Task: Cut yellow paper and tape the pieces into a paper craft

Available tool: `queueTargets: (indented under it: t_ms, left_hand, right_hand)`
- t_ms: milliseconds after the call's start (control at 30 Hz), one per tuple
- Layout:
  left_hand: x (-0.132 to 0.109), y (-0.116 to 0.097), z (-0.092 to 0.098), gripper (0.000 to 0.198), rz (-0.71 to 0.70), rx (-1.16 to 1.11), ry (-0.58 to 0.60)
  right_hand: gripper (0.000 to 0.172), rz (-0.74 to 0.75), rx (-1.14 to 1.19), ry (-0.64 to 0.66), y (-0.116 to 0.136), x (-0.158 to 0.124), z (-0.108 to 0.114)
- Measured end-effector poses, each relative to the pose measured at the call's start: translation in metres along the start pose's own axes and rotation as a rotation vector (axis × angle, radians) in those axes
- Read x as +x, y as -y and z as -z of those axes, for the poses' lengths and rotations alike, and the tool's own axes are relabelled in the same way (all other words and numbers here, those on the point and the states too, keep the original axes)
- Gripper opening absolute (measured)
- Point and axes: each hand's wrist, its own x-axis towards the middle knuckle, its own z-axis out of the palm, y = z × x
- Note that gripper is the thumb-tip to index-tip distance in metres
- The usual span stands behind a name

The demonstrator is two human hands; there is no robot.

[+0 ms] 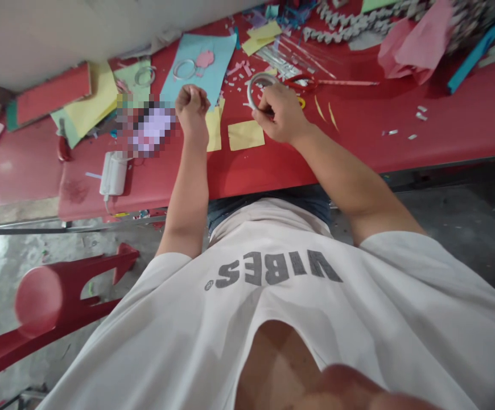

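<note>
My right hand (pixel 285 113) grips a roll of tape (pixel 250 91) by its ring, holding it above the red table (pixel 247 173). My left hand (pixel 192 103) is closed, fingers curled together; whatever they pinch, if anything, is too small to make out. Below and between the hands lie a yellow paper rectangle (pixel 246 135) and another yellow piece (pixel 214 132) beside my left wrist. Just beyond my left hand is a light blue sheet (pixel 219 54) bearing a ring-shaped roll (pixel 184 69) and a pink paper cutout (pixel 205 58). Red-handled scissors (pixel 302 83) rest past my right hand.
Paper scraps and silvery strips (pixel 279 61) litter the far side. Crumpled pink paper (pixel 418 45) and a blue strip (pixel 473 60) lie right. At left are a white charger-like box (pixel 114 172), a blurred-out purple item (pixel 153 131) and a red book-like object (pixel 55 94). A red chair (pixel 38 299) stands below.
</note>
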Motion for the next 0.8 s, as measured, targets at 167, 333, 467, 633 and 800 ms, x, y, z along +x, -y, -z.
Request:
queueTargets:
  t_ms: [167,333,467,633,800]
  left_hand:
    - [-0.004,0.006,-0.002,0.013,0.113,0.094,-0.022]
    - [-0.023,0.013,-0.035,0.052,0.187,0.212,0.112]
    - [-0.031,0.010,-0.046,0.047,0.270,0.194,0.184]
    - [-0.031,0.011,-0.048,0.046,0.253,0.017,0.350]
    - [-0.032,0.015,-0.052,0.064,0.242,-0.095,0.474]
  right_hand:
    - [0.027,-0.220,-0.373,-0.095,-0.038,0.006,0.015]
    - [0.055,-0.657,-0.631,0.040,-0.065,0.004,0.012]
    - [0.058,-0.664,-0.606,-0.029,-0.071,0.001,0.004]
    - [0.027,-0.291,-0.411,-0.240,-0.045,0.000,0.010]
    - [0.033,0.062,-0.182,-0.180,-0.001,-0.001,0.009]
